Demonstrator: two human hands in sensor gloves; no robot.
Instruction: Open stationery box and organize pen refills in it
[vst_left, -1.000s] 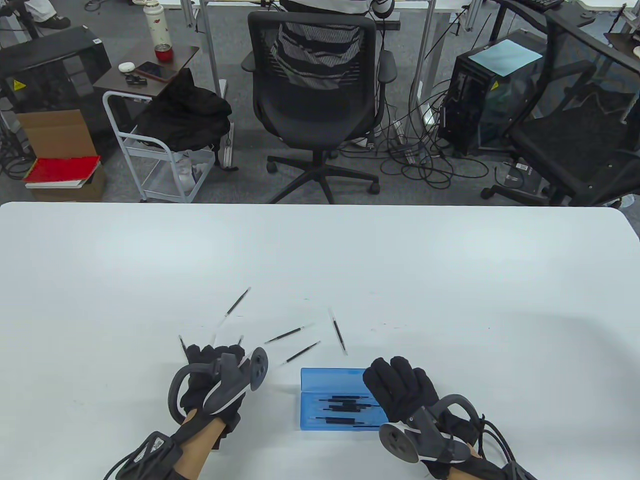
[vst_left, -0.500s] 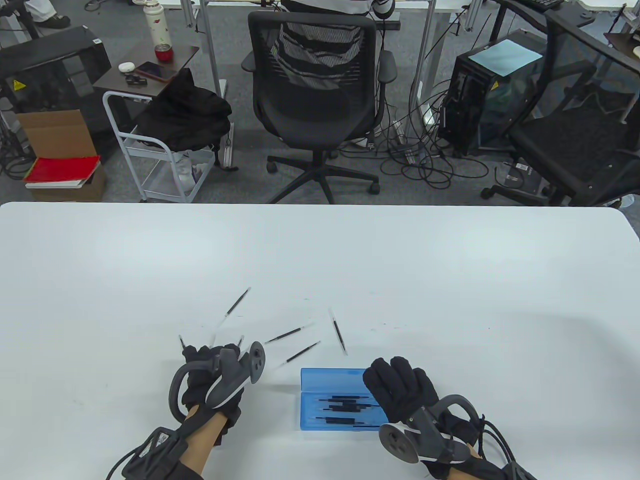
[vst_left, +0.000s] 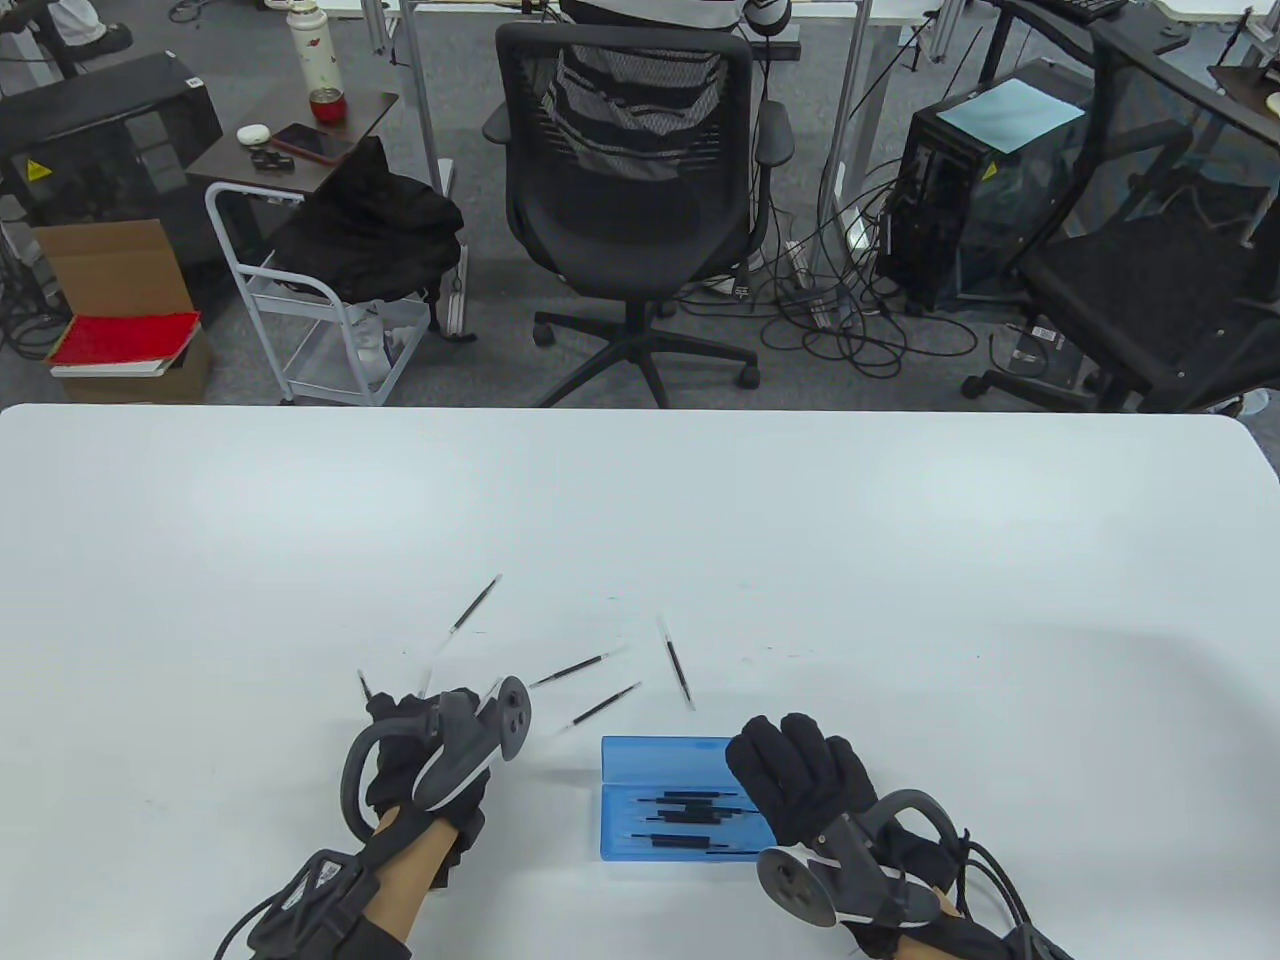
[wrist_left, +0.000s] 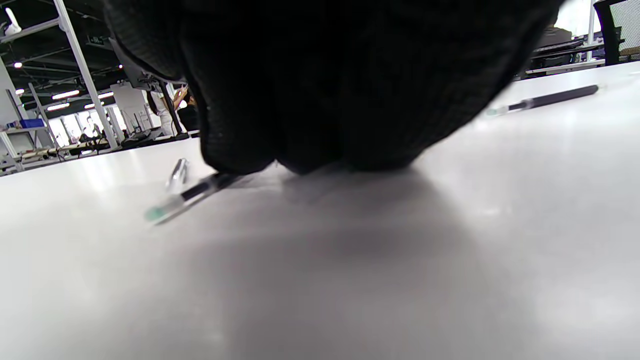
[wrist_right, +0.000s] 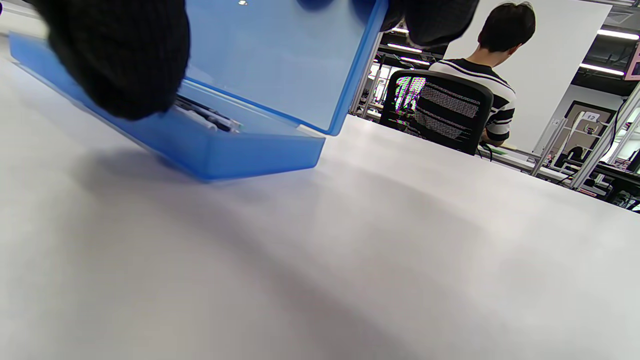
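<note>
left hand (vst_left: 425, 760): black knit glove, grey tracker | right hand (vst_left: 810, 790): same, black cables at wrist

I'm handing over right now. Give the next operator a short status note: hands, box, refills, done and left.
Left hand: fingertips down on a refill on the table; grip unclear.
Right hand: holds the lid of the blue box up.
Done: box open, several refills inside.
Left: about six loose refills beyond and left of the box.
</note>
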